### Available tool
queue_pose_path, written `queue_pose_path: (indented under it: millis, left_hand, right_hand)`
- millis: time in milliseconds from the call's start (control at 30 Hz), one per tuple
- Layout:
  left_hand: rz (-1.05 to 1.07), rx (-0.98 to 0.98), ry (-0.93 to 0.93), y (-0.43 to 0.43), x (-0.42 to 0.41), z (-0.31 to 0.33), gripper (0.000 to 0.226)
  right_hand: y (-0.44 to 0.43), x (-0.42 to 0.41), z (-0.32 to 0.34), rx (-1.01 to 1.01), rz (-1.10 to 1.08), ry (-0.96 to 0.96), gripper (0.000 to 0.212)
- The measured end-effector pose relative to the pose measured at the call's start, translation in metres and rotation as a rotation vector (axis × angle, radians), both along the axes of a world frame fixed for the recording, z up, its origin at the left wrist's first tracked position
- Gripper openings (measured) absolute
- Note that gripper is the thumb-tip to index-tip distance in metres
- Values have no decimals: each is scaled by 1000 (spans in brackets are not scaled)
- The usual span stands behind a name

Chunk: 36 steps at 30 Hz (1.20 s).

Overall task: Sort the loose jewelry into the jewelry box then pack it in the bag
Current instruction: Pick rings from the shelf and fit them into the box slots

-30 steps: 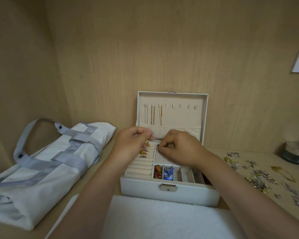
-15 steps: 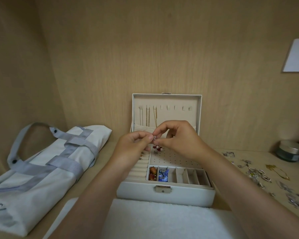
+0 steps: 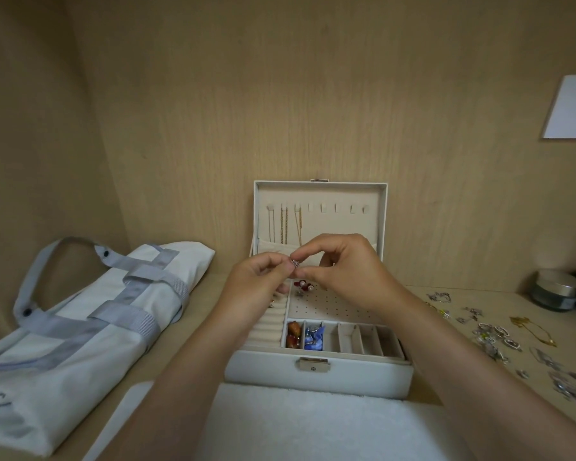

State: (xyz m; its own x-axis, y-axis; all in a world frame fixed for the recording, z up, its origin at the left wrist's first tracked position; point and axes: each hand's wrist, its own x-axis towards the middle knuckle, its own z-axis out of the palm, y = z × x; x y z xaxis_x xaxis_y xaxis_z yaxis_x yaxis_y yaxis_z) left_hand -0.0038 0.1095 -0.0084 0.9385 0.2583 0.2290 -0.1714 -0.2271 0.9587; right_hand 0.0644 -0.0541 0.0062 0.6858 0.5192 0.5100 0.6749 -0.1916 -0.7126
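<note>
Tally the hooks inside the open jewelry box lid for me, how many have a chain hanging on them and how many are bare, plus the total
In the lid of the jewelry box:
Hooks with a chain hanging: 3
Bare hooks: 5
Total: 8 hooks

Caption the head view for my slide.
Left hand and right hand pinch a silver piece over the open box; bag left, loose jewelry right.
</note>
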Motion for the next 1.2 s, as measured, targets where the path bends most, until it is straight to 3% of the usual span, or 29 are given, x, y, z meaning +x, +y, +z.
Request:
queue_pose_path:
  millis: [267,533,633,767,900,1200]
  left_hand:
    - [38,189,-113,1,3,-6,14]
    - [90,302,-204,3,10,-10,17]
    - [67,440,-188,7,12,-13,17]
    - [39,786,-96,16,16,-20,22]
    - [-52,942,-70,14,16,-20,30]
    - [-81,867,-98,24,15,-21,33]
  right_hand:
    - [-4,1,-1,-39,-4,92,17]
    - [1,5,-2,95,-127,174,16]
    - [-5,10,-7,-35,-168,124,11]
    - [-11,15,-15,-317,-228,42,8]
    - [-7,13,-17,-438,-217,25,8]
    - [5,-2,-17,-513,-195,-162,4]
